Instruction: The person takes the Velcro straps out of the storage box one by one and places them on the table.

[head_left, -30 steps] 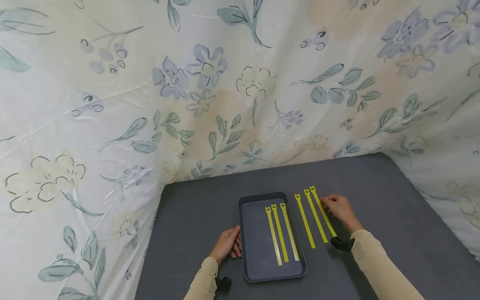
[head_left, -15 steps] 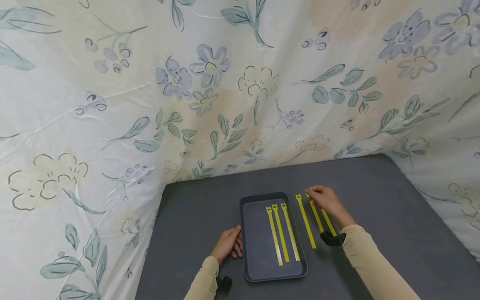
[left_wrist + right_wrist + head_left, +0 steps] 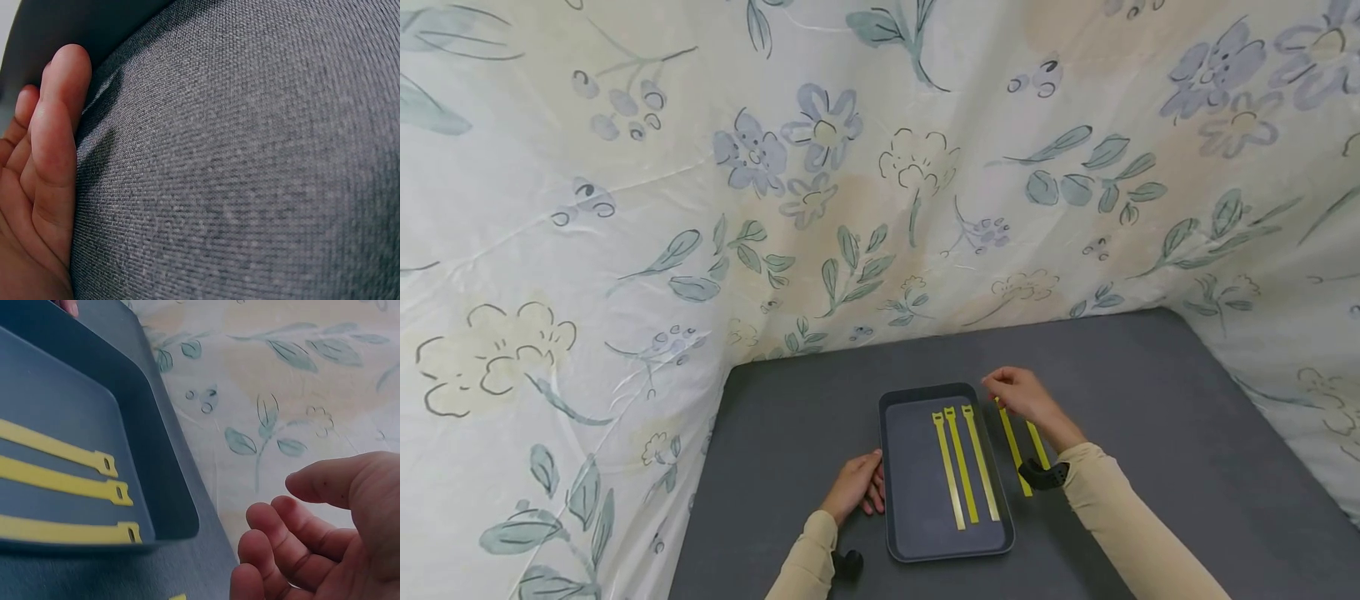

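My right hand [image 3: 1021, 395] hovers over the heads of the yellow cable straps lying right of the tray. Its thumb and fingers are apart and relaxed in the right wrist view, with nothing between them. One loose strap [image 3: 1011, 442] shows below the fingertips, another [image 3: 1037, 444] partly under the wrist; the rest of that group is hidden. Inside the dark tray [image 3: 913, 475] lie three straps [image 3: 62, 480] side by side, slotted heads toward the far end. My left hand [image 3: 852, 486] rests on the table along the tray's left side, fingers [image 3: 53, 137] loosely extended beside its wall.
The dark grey table [image 3: 797, 417] extends around the tray, its far edge meeting a floral curtain [image 3: 880, 208]. Black wrist straps sit on both wrists, below long beige sleeves [image 3: 1138, 517].
My right hand has moved left across the loose straps, from the rightmost one to the one nearest the tray. The left hand, tray and straps stay in place.
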Available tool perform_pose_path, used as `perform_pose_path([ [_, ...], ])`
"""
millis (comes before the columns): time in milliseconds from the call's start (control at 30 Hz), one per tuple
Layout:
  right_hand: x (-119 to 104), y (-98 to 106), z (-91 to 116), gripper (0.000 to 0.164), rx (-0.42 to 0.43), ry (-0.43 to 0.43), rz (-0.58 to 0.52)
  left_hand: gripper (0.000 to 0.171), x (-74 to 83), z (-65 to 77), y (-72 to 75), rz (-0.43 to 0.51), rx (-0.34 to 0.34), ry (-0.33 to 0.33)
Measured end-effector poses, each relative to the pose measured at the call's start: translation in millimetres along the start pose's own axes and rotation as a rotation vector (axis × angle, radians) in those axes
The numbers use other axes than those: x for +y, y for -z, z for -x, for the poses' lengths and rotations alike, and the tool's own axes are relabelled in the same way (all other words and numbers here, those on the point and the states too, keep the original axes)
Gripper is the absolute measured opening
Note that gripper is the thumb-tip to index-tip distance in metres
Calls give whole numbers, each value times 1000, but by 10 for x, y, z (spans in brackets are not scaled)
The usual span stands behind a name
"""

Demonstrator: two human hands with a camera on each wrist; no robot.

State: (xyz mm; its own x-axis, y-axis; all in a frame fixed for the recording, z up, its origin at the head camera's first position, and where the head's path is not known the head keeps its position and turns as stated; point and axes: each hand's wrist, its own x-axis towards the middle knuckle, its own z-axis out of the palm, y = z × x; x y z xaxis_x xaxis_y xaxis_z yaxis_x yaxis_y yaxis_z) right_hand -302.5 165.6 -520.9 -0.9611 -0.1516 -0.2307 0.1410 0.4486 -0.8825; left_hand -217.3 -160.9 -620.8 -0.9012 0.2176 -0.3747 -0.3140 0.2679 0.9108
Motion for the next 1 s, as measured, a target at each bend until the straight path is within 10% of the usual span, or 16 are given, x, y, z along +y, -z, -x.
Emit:
perform_pose_path([
  [1000, 97, -472, -81, 23, -179, 8, 140, 57, 61, -58, -71, 13, 35, -10],
])
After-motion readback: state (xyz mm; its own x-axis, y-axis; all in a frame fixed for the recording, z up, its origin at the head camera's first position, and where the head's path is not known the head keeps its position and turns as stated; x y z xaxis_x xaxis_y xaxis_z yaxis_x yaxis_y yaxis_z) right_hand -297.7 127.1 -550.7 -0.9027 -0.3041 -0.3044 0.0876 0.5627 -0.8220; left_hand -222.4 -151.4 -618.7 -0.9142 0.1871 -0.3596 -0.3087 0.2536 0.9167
